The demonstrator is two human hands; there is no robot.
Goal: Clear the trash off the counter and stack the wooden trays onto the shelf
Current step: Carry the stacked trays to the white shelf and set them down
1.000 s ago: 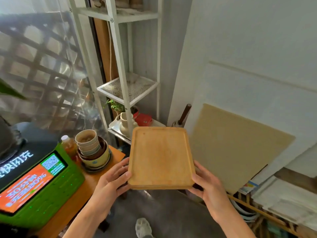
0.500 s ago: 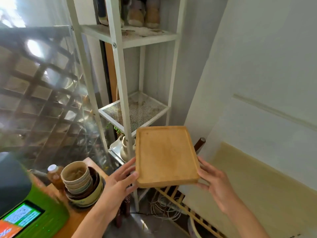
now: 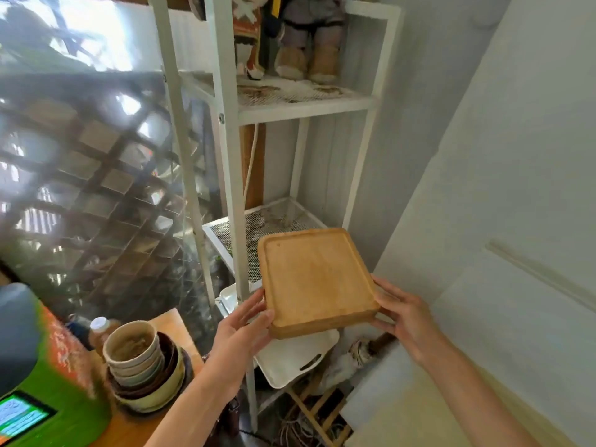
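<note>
Head view: both hands hold 1 light-brown rectangular wooden tray (image 3: 317, 280) with a raised rim, tilted slightly and held in the air in front of the white metal shelf unit (image 3: 227, 162). The left hand (image 3: 240, 330) grips the tray's near left corner, its fingers (image 3: 254, 306) pressed along the left edge and thumb on the rim. The right hand (image 3: 404, 317) clasps the near right corner, fingers closed against the side. The tray's far end overlaps the mesh middle shelf (image 3: 274, 221); whether it touches cannot be told. Below the tray, a white plastic tray with a handle slot (image 3: 292, 359) lies on a lower level. On the upper shelf stand 2 stuffed dolls (image 3: 287, 37). At lower left, on the orange wooden worktop (image 3: 171, 324), sits a stack of ceramic bowls (image 3: 142, 366) beside a green machine with a lit screen (image 3: 42, 404).
</note>
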